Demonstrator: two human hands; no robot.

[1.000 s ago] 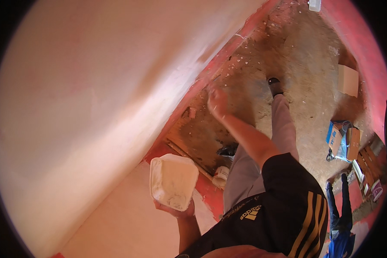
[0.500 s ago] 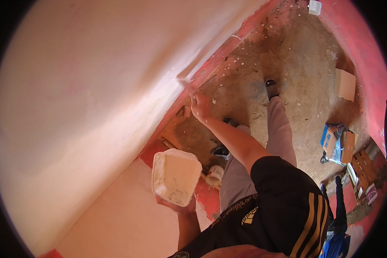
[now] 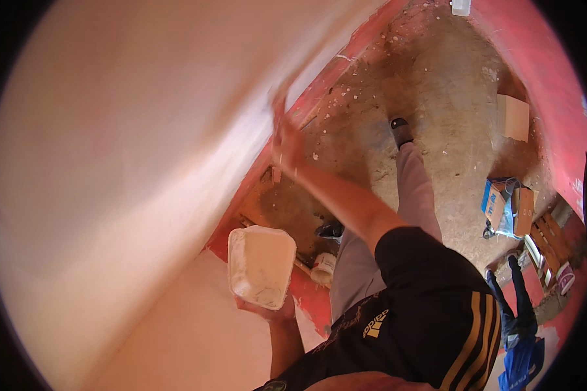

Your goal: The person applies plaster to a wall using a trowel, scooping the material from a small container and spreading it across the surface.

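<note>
My left hand (image 3: 272, 312) grips a white rectangular tub (image 3: 262, 267) from below and behind, its pale inside smeared with a whitish coating. The tub is tilted and held close to the wall. Stretched out to the far left, my right hand (image 3: 288, 144) is blurred by motion at the foot of the white wall (image 3: 143, 130). Its fingers are closed around what looks like a paintbrush (image 3: 278, 104), whose tip meets the wall just above the red lower band. The brush's exact shape is smeared.
A white bucket (image 3: 323, 268) stands on the floor beside my legs. At right are a cardboard box (image 3: 514, 117), an open box with blue plastic (image 3: 510, 207), a wooden crate (image 3: 550, 242) and another person in blue (image 3: 523, 365). A white container (image 3: 461, 6) sits at the far end.
My right hand has shifted slightly left and farther along the wall with the brush. The tub in my left hand has moved a little left. The person at right shows more fully.
</note>
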